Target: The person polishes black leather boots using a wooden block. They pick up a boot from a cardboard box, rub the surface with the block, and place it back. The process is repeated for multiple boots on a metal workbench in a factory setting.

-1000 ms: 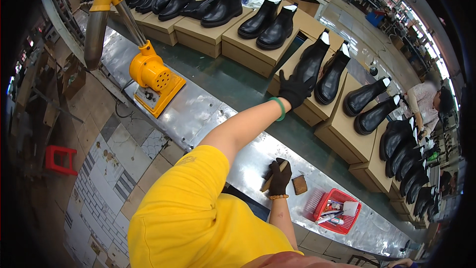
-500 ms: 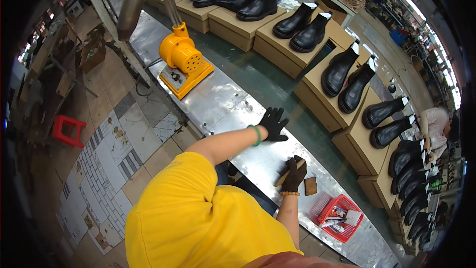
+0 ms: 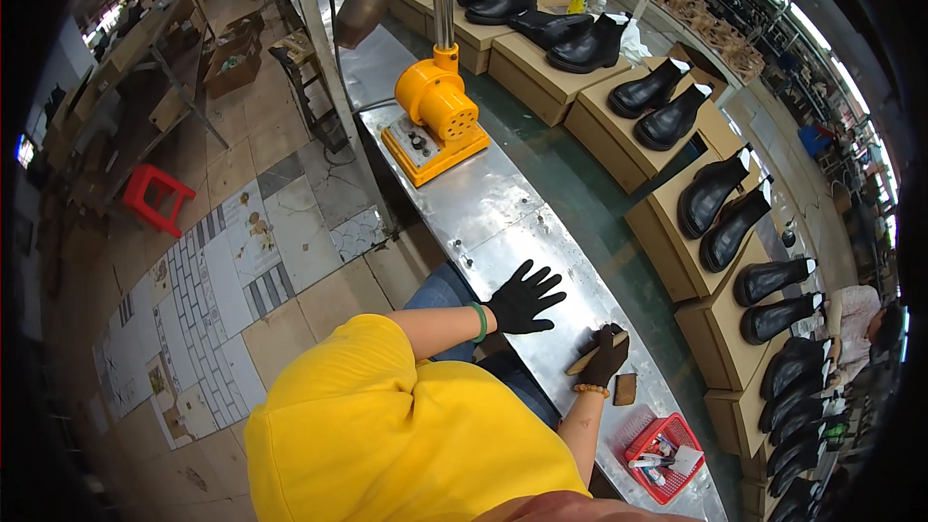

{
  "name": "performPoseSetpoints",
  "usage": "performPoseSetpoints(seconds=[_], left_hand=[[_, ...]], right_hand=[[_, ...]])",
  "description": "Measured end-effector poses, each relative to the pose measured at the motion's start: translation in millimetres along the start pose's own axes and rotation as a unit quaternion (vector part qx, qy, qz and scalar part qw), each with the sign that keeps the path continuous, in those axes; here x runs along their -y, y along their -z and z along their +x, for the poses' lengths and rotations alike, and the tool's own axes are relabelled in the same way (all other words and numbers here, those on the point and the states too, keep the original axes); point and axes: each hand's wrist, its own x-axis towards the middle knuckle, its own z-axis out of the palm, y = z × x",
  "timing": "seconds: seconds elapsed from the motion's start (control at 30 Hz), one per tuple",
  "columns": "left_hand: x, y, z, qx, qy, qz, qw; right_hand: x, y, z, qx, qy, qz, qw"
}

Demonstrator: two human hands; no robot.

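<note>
My left hand (image 3: 524, 300), in a black glove, hovers at the near edge of the metal bench (image 3: 512, 237). Its fingers are spread and nothing is in them. Farther right, my right hand (image 3: 607, 353), also gloved in black, is closed around a flat tan block (image 3: 581, 363) at the bench top. The glove hides most of the block, so its exact kind is unclear. Just beside that hand lies a small brown block (image 3: 625, 390). Close to my right forearm, a red plastic basket (image 3: 667, 496) holds tubes and a white piece.
A yellow machine (image 3: 437, 111) with a metal pipe stands on the bench to the left. Beyond a green strip (image 3: 619, 232), black boots (image 3: 710, 195) stand on cardboard boxes (image 3: 667, 242). A red stool (image 3: 158, 198) is on the tiled floor. Another person (image 3: 855, 329) is at far right.
My view has turned left. My left hand has drawn back from the bench's far side to its near edge, fingers spreading wider. My right hand still grips the tan block.
</note>
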Motion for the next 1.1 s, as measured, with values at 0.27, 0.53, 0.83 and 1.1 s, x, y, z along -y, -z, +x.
performPoseSetpoints(seconds=[0.27,0.53,0.83,1.1], left_hand=[[5.9,-6.5,-1.7,-0.041,-0.011,-0.025,0.999],[9.9,-8.7,-2.5,-0.037,-0.011,-0.016,0.999],[14.3,-9.1,-3.1,-0.064,-0.016,-0.025,0.997],[17.2,-7.9,-2.6,-0.061,-0.017,-0.021,0.998]], right_hand=[[4.8,-6.2,-4.4,-0.001,-0.012,-0.006,1.000],[-3.4,-5.4,1.3,-0.004,0.000,-0.028,1.000],[-6.3,-8.3,4.4,0.000,0.004,-0.041,0.999],[-11.5,-9.8,7.6,0.000,0.001,-0.027,1.000]])
